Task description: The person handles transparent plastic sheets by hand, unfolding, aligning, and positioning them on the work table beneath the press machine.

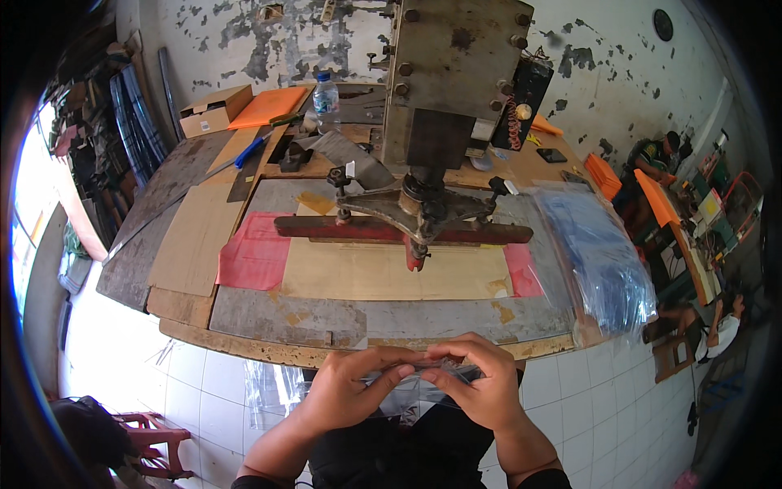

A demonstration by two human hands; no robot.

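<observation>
My left hand (350, 388) and my right hand (482, 380) meet in front of the table's near edge. Both are closed, thumbs and fingers pinching a clear plastic sheet (274, 393) between them. The sheet hangs down past my left forearm, and part of it shows below my fingers. Beyond my hands stands a heavy metal press (425, 196) with a long red-brown bar (342, 229) across its foot. Under that bar lies a tan board (383, 275), with red sheet material (251, 253) sticking out at its left and right ends.
A stack of clear bluish plastic sheets (601, 253) lies on the table's right. At the left are a long metal ruler (155, 218), a blue-handled tool (249, 152) and brown cardboard (191, 236). A water bottle (326, 104) stands behind. Other people sit at right; a red stool (159, 440) is lower left.
</observation>
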